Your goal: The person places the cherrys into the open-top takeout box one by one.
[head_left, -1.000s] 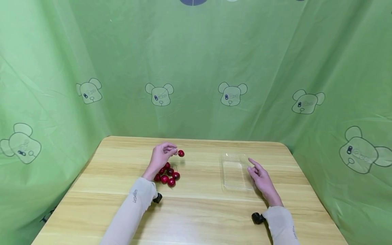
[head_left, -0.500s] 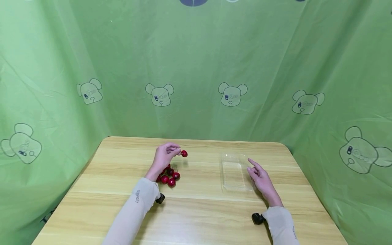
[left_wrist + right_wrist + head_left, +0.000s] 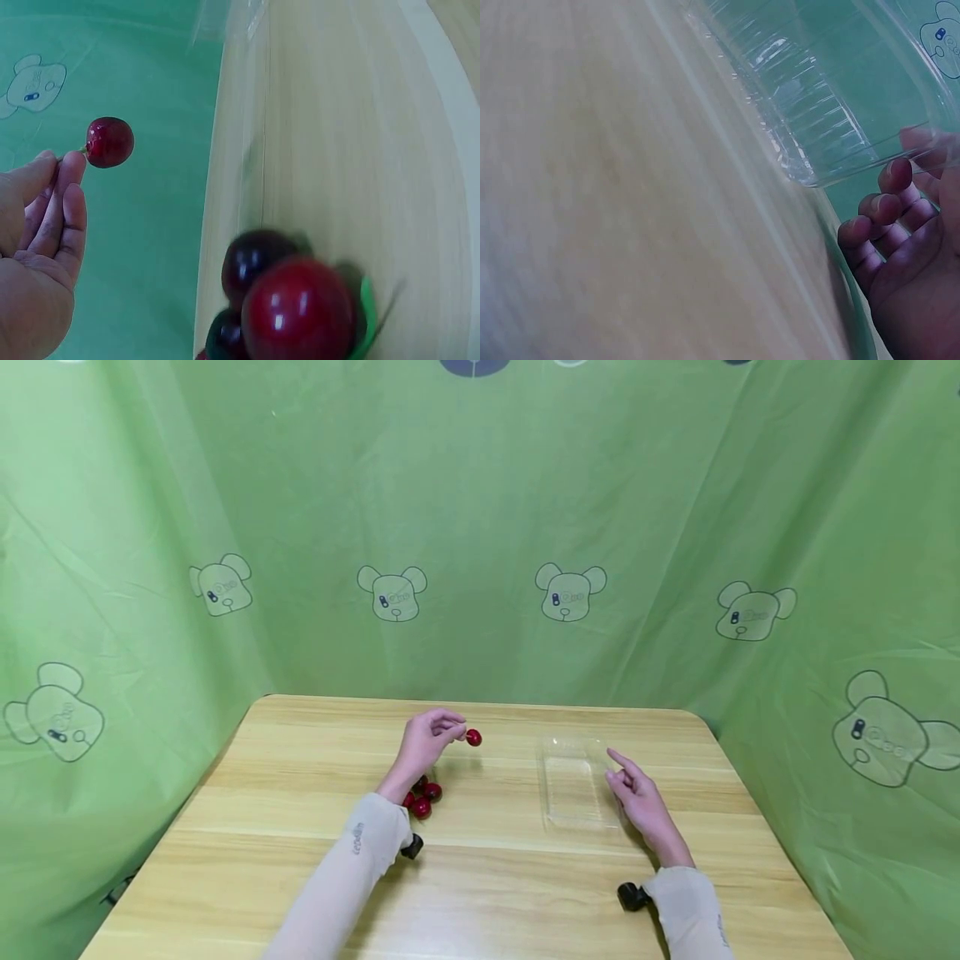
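My left hand [image 3: 426,745] pinches a cherry by its stem between thumb and fingertips, above the table's far half. The red cherry [image 3: 110,142] hangs clear of the fingers in the left wrist view. Below the wrist lies a small pile of dark red cherries [image 3: 422,808], partly hidden by the forearm. To the right, a clear plastic container [image 3: 547,793] stands on the table with nothing visible in it. My right hand [image 3: 640,802] is at its right side, index finger extended along the rim. In the right wrist view, one finger shows through the clear wall [image 3: 832,120].
The wooden table [image 3: 495,877] has rounded far corners. A green curtain [image 3: 480,643] with bear-head prints surrounds it on three sides. Black wrist cameras [image 3: 632,897] sit at both sleeves.
My left hand has moved to the right with the cherry, toward the container. Its forearm now covers more of the pile. The right hand and the container have stayed in place.
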A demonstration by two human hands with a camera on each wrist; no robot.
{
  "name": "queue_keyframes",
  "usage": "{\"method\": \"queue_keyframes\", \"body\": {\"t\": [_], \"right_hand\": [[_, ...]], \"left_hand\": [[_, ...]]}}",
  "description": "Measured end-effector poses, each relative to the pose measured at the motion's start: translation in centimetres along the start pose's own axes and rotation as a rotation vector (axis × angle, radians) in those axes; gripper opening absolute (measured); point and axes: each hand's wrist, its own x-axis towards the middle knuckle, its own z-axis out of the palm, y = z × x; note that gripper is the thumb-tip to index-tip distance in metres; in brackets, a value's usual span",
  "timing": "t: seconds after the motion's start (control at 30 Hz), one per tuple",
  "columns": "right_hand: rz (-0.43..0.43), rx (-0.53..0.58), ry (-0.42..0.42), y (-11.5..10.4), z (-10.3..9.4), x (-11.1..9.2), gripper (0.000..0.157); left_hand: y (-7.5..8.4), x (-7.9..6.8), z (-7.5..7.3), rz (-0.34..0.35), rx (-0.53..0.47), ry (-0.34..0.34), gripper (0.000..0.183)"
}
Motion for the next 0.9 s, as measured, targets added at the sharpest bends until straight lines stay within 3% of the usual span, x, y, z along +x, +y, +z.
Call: {"method": "queue_keyframes", "body": {"t": [0.6,0.9], "right_hand": [[-0.007,0.005,-0.014,-0.5,0.2,-0.2,0.058],[-0.016,0.002,-0.021,-0.5,0.5,0.0,0.059]], "left_hand": [[0.8,0.8,5.2,0.061,-0.059,-0.082,0.019],[0.8,1.1,7.6,0.056,-0.099,-0.101,0.02]]}}
